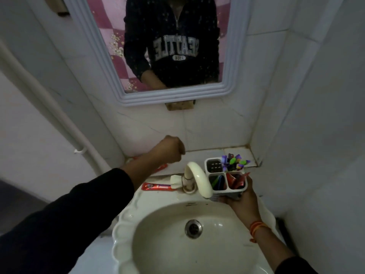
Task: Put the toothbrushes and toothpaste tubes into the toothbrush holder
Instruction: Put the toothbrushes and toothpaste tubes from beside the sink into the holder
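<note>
My right hand [240, 202] grips the white four-compartment toothbrush holder [244, 189] from below, right of the tap. Several toothbrushes [235, 162] stand in its back right compartment, red toothpaste tubes [234, 180] fill the front right one, and green and dark items sit in the front left. The back left compartment looks empty. My left hand [170, 149] is a closed fist above the ledge, and I cannot see anything in it. A red toothpaste tube [158, 187] lies on the sink rim left of the tap. Another red tube [160, 168] lies partly hidden under my left forearm.
A cream tap [198, 177] arches over the white basin [126, 234] with its drain [193, 228]. A framed mirror [233, 80] hangs above on the tiled wall. A tiled ledge [209, 153] runs behind the sink, and a white pipe [65, 123] runs down the left.
</note>
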The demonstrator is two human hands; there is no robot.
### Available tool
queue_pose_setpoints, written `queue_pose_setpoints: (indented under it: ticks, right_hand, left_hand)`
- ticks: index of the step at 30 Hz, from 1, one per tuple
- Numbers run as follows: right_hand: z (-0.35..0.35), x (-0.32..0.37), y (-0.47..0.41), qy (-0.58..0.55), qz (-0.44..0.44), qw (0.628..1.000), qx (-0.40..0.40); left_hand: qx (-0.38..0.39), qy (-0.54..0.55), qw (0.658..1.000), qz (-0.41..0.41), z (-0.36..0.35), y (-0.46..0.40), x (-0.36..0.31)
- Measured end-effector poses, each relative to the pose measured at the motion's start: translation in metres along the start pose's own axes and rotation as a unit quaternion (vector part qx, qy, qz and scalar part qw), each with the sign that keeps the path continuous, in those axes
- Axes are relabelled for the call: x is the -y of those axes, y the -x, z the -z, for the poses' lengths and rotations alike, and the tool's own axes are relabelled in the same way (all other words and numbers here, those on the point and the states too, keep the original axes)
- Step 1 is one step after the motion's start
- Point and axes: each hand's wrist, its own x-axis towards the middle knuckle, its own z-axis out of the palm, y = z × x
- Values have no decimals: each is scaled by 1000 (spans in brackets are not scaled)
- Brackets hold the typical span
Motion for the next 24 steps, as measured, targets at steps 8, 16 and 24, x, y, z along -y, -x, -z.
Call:
queue_pose_setpoints:
  ticks: [8, 16, 24]
  right_hand:
    - [-1, -2, -2, -17, 1, 1000, 23]
    - [1, -10, -4, 32, 23, 999, 16]
    - [3, -10, -1, 45, 27, 999, 8]
  left_hand:
    - [177, -193, 962, 69, -86, 18, 58]
    - [113, -76, 985, 108, -87, 27, 79]
    - [-102, 108, 984, 102, -8, 44, 40]
